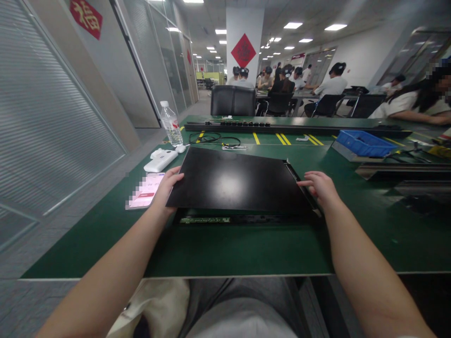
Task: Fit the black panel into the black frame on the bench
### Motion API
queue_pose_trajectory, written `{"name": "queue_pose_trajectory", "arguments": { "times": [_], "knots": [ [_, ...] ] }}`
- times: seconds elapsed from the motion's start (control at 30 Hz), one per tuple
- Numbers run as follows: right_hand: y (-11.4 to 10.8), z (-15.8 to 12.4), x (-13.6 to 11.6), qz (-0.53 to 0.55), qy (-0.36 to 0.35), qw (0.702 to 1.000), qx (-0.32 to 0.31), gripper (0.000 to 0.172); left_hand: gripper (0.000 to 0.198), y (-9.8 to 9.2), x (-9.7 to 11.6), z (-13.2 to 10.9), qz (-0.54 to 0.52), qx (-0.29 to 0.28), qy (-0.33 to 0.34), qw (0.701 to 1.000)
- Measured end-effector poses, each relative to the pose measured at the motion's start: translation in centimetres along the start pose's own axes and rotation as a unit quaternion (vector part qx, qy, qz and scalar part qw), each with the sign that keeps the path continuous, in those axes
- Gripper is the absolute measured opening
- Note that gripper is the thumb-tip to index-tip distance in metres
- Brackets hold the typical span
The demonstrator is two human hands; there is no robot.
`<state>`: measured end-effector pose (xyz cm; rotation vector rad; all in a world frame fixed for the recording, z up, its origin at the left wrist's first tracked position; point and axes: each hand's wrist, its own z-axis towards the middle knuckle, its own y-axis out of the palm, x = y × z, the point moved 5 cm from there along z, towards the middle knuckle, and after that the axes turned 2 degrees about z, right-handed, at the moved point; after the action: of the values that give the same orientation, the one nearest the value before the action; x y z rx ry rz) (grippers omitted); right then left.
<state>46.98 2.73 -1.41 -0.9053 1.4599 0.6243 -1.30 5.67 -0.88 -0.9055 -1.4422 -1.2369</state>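
A flat, glossy black panel (229, 180), like a display screen, lies tilted over a dark shallow frame (303, 188) on the green table. Its left side is raised. My left hand (168, 185) grips that left edge, fingers on top and the rest of the grip hidden underneath. On the right, my right hand (319, 185) has its fingers apart, with fingertips at the frame's right rim; its thumb is hard to make out. Below the panel's near edge shows a narrow green circuit board (205, 220).
Left of the panel are a phone (146, 190), a white device (161, 160) and a water bottle (171, 124). Black cables (214, 138) lie behind it. A blue bin (365, 143) and dark metal strips (398, 171) sit on the right. Several people sit farther back.
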Motion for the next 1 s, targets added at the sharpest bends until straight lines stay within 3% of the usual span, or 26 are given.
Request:
{"name": "queue_pose_trajectory", "arguments": {
  "times": [0.17,0.63,1.0],
  "knots": [
    [-0.5,0.1,0.0,-0.02,-0.002,1.0,0.02,0.016,0.044,0.4,-0.2,-0.6,0.003,0.028,-0.027,0.999],
    [-1.1,0.9,0.4,-0.084,-0.032,0.995,0.038,0.026,0.036,0.9,-0.8,-0.8,0.034,0.008,-0.073,0.997],
    [-1.2,1.2,0.6,-0.109,-0.048,0.992,0.043,0.017,0.033,1.0,-0.9,-1.0,0.036,-0.005,-0.105,0.994]
  ]
}}
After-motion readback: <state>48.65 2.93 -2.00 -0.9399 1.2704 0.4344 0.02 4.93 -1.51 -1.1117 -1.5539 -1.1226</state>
